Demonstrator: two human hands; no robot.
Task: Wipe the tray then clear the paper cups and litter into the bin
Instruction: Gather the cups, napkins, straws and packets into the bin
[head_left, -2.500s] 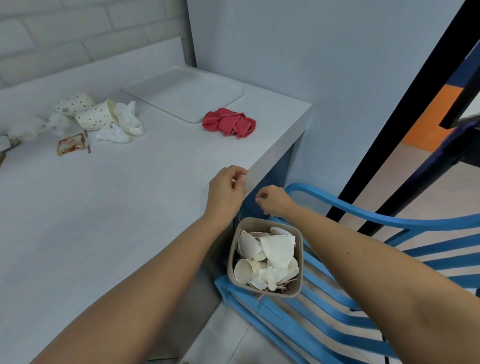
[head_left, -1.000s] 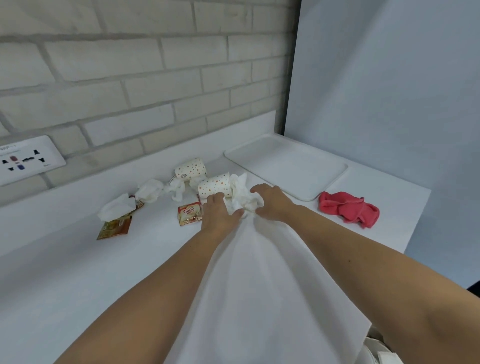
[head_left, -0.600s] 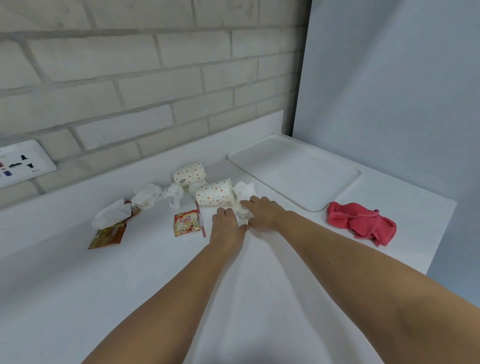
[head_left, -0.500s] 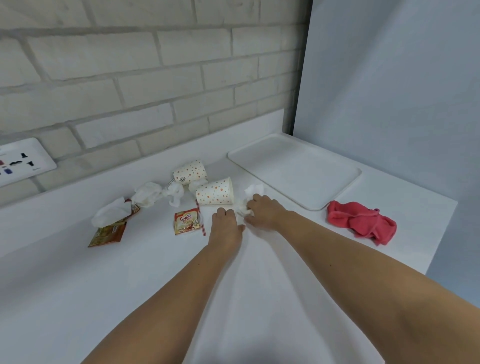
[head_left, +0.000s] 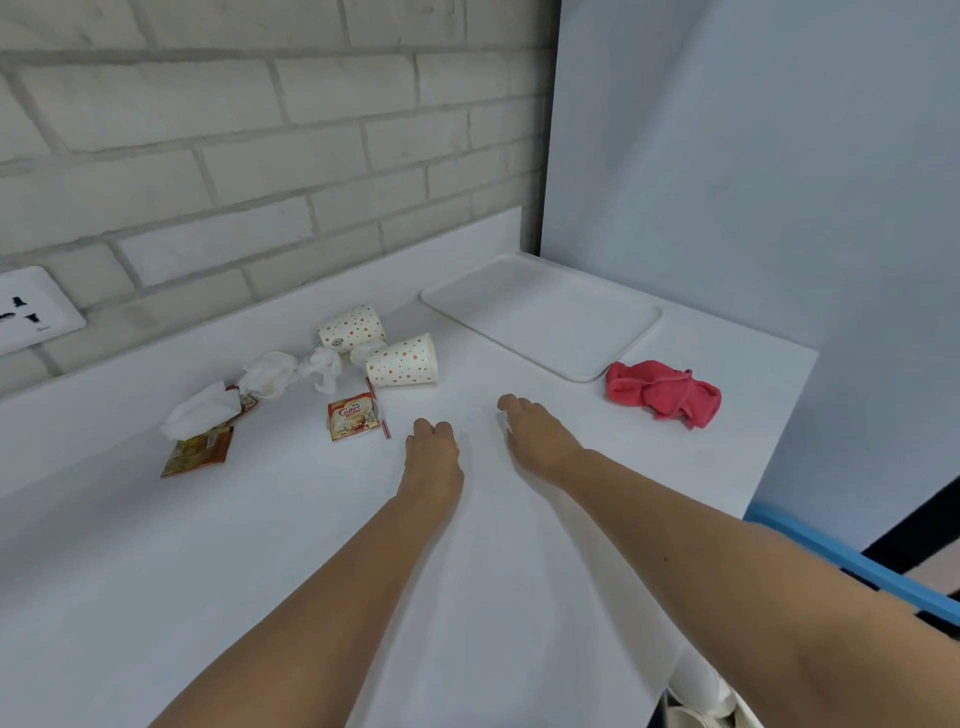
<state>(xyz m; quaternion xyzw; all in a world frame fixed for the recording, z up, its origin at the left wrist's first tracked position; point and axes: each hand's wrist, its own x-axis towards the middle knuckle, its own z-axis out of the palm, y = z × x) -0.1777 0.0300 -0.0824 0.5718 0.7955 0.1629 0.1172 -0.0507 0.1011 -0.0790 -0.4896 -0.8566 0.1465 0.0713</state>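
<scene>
Two dotted paper cups (head_left: 353, 327) (head_left: 402, 361) lie on their sides on the white counter (head_left: 260, 545). Crumpled tissues (head_left: 270, 371) (head_left: 200, 408), a Coffee-mate sachet (head_left: 352, 418) and a brown sachet (head_left: 197, 452) are scattered to their left. The white tray (head_left: 545, 317) sits bare at the back right, with a red cloth (head_left: 662, 392) in front of it. My right hand (head_left: 535, 431) is closed over a white tissue, only a scrap of which shows. My left hand (head_left: 434, 452) rests beside it with its fingers curled and nothing visible in it.
The bin (head_left: 696, 696) with white paper waste peeks out below the counter's right edge. A blue chair (head_left: 852, 566) stands beside it. Behind the counter are a brick wall with a socket (head_left: 31, 306) and, on the right, a blue-grey panel.
Both hands left the bin and reached the litter by the cups. My right hand gathered the white tissue beside the near cup and drew back towards me; the left hand drew back too.
</scene>
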